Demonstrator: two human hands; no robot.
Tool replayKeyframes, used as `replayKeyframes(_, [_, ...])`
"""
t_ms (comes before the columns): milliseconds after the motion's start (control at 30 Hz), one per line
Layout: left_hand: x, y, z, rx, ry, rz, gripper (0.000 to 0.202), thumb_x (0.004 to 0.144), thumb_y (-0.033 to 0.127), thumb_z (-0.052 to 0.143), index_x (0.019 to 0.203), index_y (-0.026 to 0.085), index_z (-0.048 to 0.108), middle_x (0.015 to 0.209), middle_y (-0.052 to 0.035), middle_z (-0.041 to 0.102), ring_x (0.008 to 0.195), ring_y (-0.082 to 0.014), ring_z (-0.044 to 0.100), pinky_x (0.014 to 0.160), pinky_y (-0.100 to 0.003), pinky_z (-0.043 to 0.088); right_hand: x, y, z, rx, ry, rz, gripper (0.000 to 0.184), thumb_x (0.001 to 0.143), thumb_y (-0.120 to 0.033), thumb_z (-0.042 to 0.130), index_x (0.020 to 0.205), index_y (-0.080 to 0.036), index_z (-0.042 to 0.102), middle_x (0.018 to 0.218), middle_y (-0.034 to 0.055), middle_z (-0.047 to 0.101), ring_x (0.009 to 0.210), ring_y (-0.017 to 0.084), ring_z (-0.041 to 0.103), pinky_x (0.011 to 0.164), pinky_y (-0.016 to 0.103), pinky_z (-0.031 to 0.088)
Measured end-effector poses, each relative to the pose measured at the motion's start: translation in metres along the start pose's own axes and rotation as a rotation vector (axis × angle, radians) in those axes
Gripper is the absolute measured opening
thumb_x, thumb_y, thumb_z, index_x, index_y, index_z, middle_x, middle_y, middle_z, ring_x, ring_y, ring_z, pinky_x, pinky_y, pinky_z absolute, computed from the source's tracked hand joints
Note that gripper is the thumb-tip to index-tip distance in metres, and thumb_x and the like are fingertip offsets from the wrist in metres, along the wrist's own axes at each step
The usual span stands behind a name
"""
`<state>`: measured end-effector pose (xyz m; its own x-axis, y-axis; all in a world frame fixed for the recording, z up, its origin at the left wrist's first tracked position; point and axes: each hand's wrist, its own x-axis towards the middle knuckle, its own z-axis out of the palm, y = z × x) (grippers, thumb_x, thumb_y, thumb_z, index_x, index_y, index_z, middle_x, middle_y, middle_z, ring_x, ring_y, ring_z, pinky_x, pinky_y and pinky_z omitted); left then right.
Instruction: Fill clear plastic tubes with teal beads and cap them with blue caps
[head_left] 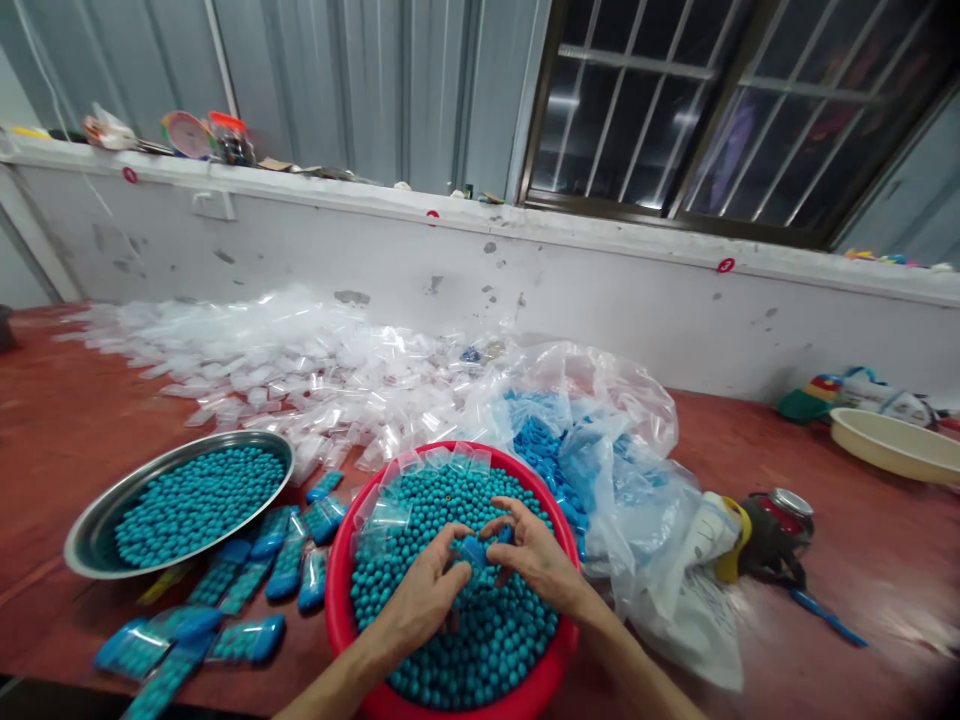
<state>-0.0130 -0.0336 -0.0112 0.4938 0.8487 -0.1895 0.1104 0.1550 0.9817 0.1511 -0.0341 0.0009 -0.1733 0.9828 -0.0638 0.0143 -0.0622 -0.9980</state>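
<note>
Both my hands are over a red basin point(341, 590) full of small teal beads point(480, 640). My left hand point(424, 590) and my right hand point(529, 550) are closed on the same small clear bag with blue contents point(474, 548), pinched between the fingertips just above the beads. Several empty small clear bags point(382, 510) lie along the basin's far-left inner rim.
A metal dish point(94, 540) of teal beads sits at left, with several filled blue packets point(247, 580) beside it. A heap of empty clear bags point(300, 370) covers the back of the red table. A large plastic bag with blue pieces point(600, 450) and a cream bowl point(892, 445) lie right.
</note>
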Motion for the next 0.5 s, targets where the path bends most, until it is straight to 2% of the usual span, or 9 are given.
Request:
replayKeyframes(133, [-0.002,0.008,-0.004,-0.004,-0.046,-0.024,0.032,0.076,0.028,0.040,0.107,0.024,0.038,0.058,0.0097,0.042,0.030,-0.0030,0.035,0.030,-0.015,0.031,0.002,-0.004,0.006,0.042,0.069,0.044,0.053,0.060,-0.025,0.062,0.107,-0.019,0.039,0.087,0.0010,0.054,0.061,0.013,0.056,0.037,0.021,0.047])
replayKeyframes(267, [-0.002,0.010,-0.008,0.022,-0.061,-0.025,0.032,0.074,0.025,0.043,0.105,0.023,0.040,0.056,0.0103,0.039,0.032,-0.0039,0.034,0.032,-0.015,0.031,-0.001,0.002,0.012,-0.090,0.116,0.007,0.045,0.067,-0.027,0.057,0.110,-0.017,0.046,0.093,0.0046,0.058,0.065,0.016,0.058,0.041,0.023,0.048])
replayKeyframes(300, [-0.002,0.008,-0.008,0.013,-0.054,-0.036,0.031,0.074,0.025,0.043,0.105,0.023,0.040,0.056,0.0100,0.039,0.032,-0.0041,0.034,0.032,-0.016,0.031,-0.004,0.003,0.014,-0.165,0.095,-0.030,0.044,0.071,-0.028,0.054,0.112,-0.017,0.047,0.098,0.0059,0.058,0.070,0.017,0.059,0.047,0.026,0.050])
replayKeyframes(367, [-0.002,0.005,-0.005,-0.023,-0.012,-0.042,0.033,0.075,0.027,0.043,0.108,0.022,0.039,0.057,0.0092,0.041,0.034,-0.0049,0.033,0.032,-0.017,0.029,-0.010,0.006,0.019,-0.346,0.024,-0.119,0.046,0.075,-0.030,0.051,0.119,-0.017,0.046,0.111,0.0077,0.055,0.090,0.021,0.057,0.071,0.032,0.051])
replayKeyframes(433, [-0.004,0.004,-0.001,-0.061,0.067,0.009,0.038,0.075,0.029,0.045,0.112,0.020,0.038,0.058,0.0085,0.043,0.039,-0.0061,0.036,0.037,-0.017,0.031,-0.016,0.008,0.025,-0.514,-0.055,-0.172,0.064,0.071,-0.030,0.058,0.129,-0.017,0.036,0.125,0.0095,0.045,0.113,0.025,0.044,0.092,0.037,0.039])
replayKeyframes(500, [-0.005,0.005,0.002,-0.084,0.135,0.081,0.042,0.075,0.029,0.048,0.115,0.018,0.039,0.062,0.0064,0.047,0.050,-0.0085,0.044,0.048,-0.019,0.036,-0.019,0.010,0.031,-0.636,-0.082,-0.177,0.091,0.061,-0.030,0.068,0.137,-0.016,0.019,0.135,0.0127,0.032,0.123,0.028,0.031,0.097,0.040,0.032])
